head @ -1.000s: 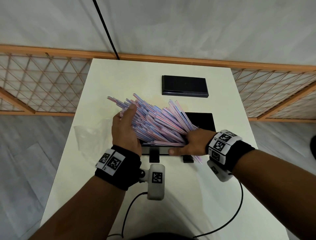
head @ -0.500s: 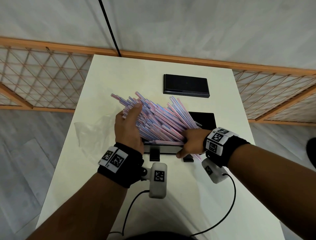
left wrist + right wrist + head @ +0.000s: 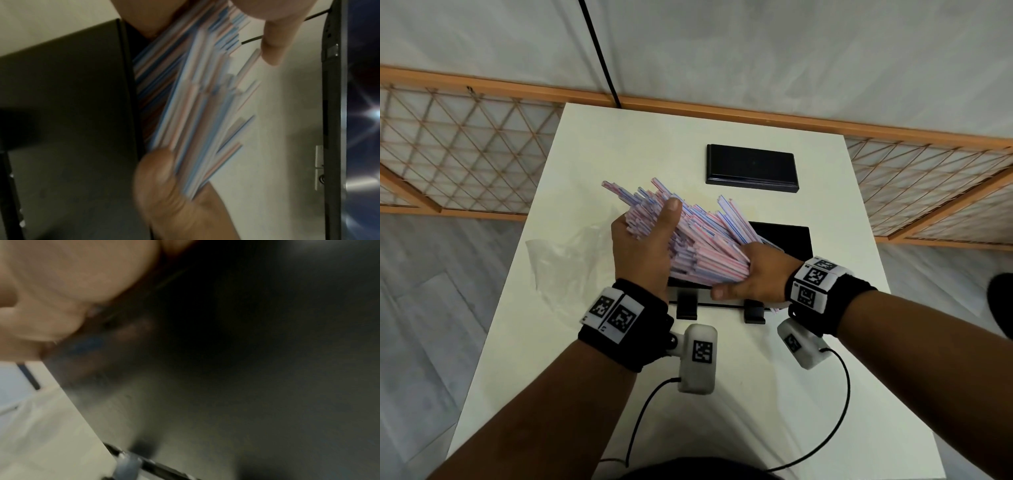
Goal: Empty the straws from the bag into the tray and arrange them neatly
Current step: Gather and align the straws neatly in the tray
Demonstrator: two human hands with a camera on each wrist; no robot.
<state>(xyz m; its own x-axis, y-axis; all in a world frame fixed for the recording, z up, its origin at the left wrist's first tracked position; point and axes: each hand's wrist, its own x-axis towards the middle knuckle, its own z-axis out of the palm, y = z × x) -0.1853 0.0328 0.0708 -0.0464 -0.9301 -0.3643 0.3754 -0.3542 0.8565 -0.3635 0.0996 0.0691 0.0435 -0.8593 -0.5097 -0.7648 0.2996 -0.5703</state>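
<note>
Together, the left hand (image 3: 645, 253) and right hand (image 3: 758, 274) clasp a fanned bundle of thin striped straws (image 3: 698, 240) above the black tray (image 3: 784, 236); the crinkled clear bag (image 3: 565, 263) lies at 9 o'clock.

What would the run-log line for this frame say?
phase: gathering straws | left hand: holds straw bundle | right hand: grips bundle's near end | black tray: beneath bundle | plastic bag: empty, on table

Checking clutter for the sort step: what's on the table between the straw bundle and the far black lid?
Nothing: bare white table lies between the straws and the black lid, seen in the head view.
</note>
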